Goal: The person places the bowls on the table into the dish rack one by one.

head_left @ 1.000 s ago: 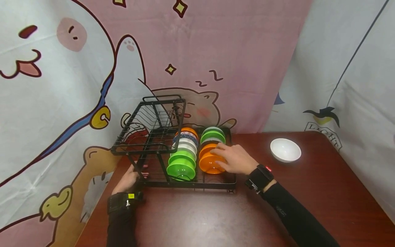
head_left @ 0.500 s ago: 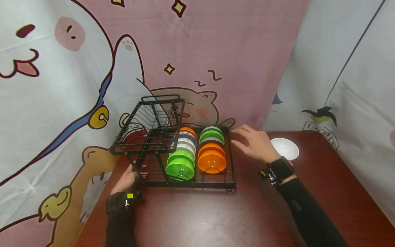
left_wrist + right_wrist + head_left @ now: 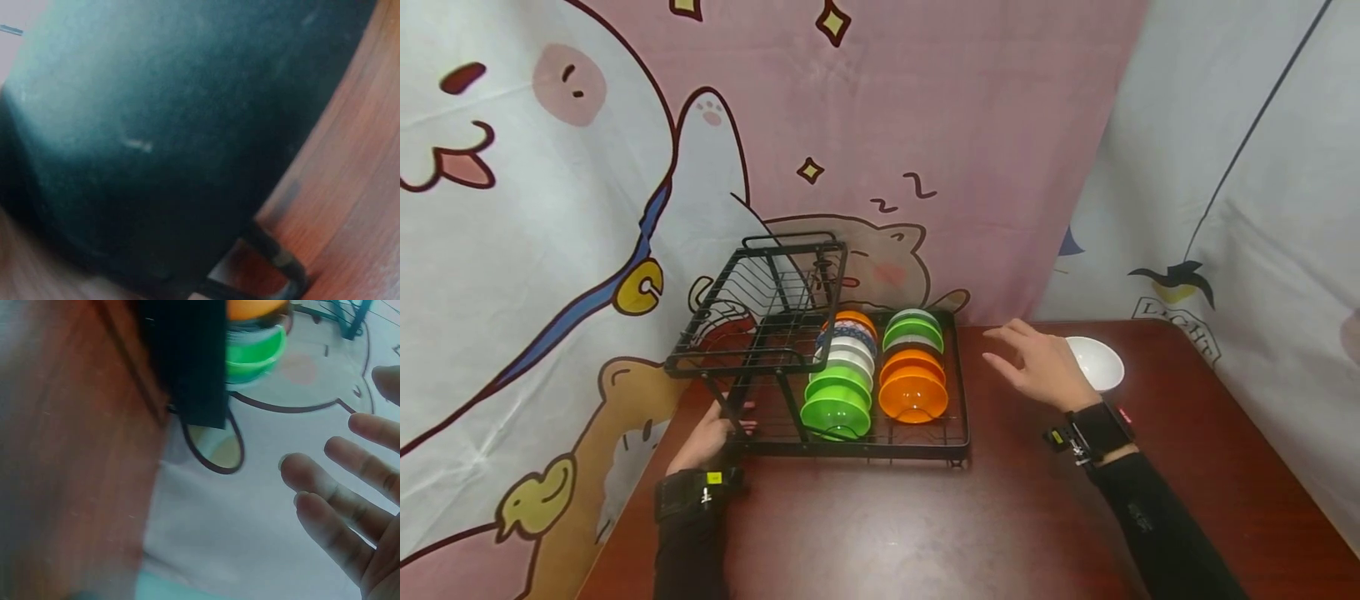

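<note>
A black two-tier wire dish rack [image 3: 850,446] stands at the table's back left. Its lower tier holds two rows of upright bowls, with a green bowl [image 3: 837,412] and an orange bowl [image 3: 913,398] in front. My left hand [image 3: 711,433] grips the rack's front-left leg. My right hand [image 3: 1033,362] hovers open and empty over the table, between the rack and a white bowl [image 3: 1099,360]. In the right wrist view its spread fingers [image 3: 337,506] show beside a green bowl [image 3: 253,353]. The left wrist view is mostly dark blur, with one wire foot [image 3: 278,262].
The dark red wooden table [image 3: 887,525] runs forward to the near edge. A cartoon-printed cloth backdrop [image 3: 925,125] hangs right behind the rack and along the right side. The rack's upper tier [image 3: 760,308] juts out over the table's left edge.
My right hand has let go of the orange bowl in the rack and moved right, empty, toward the white bowl. The left hand has stayed on the rack's leg.
</note>
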Action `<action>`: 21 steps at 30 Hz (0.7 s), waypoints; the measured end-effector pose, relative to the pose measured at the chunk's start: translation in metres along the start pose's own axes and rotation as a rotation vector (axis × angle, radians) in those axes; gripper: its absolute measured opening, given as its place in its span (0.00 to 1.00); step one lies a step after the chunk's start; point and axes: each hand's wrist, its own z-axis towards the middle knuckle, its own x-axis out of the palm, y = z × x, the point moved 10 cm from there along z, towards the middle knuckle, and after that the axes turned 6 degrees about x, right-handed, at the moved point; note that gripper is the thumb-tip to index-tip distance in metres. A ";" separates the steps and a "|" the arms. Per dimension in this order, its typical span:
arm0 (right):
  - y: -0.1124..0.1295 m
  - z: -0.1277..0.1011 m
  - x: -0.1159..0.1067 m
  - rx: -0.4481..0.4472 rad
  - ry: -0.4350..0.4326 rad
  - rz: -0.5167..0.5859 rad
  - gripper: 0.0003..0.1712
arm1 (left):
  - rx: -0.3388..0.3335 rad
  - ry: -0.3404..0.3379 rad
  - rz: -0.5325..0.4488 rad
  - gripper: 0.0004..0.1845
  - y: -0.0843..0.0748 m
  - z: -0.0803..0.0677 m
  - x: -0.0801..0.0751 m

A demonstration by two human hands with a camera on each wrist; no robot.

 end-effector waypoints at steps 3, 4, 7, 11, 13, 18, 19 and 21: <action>-0.001 -0.002 0.008 -0.006 0.018 -0.011 0.22 | 0.006 -0.003 0.034 0.40 -0.002 0.000 -0.001; -0.002 -0.002 0.007 -0.003 0.019 -0.013 0.22 | 0.010 0.003 0.042 0.40 -0.003 0.000 -0.001; -0.013 -0.001 0.001 0.038 0.016 -0.021 0.23 | 0.014 0.003 0.060 0.40 -0.006 -0.001 0.000; -0.042 -0.001 -0.016 0.146 0.002 0.017 0.26 | 0.014 0.010 0.036 0.42 -0.009 -0.001 0.001; -0.062 -0.003 -0.024 0.218 0.011 0.073 0.28 | 0.017 0.011 0.041 0.40 -0.010 -0.001 0.000; -0.122 -0.019 -0.036 0.435 0.014 0.187 0.36 | 0.018 0.018 0.035 0.40 -0.007 -0.001 0.000; -0.133 -0.024 -0.036 0.478 0.013 0.200 0.37 | 0.016 0.024 0.025 0.41 -0.007 -0.001 0.001; -0.154 -0.036 -0.034 0.565 0.018 0.232 0.40 | 0.012 0.029 0.027 0.41 -0.006 -0.002 0.002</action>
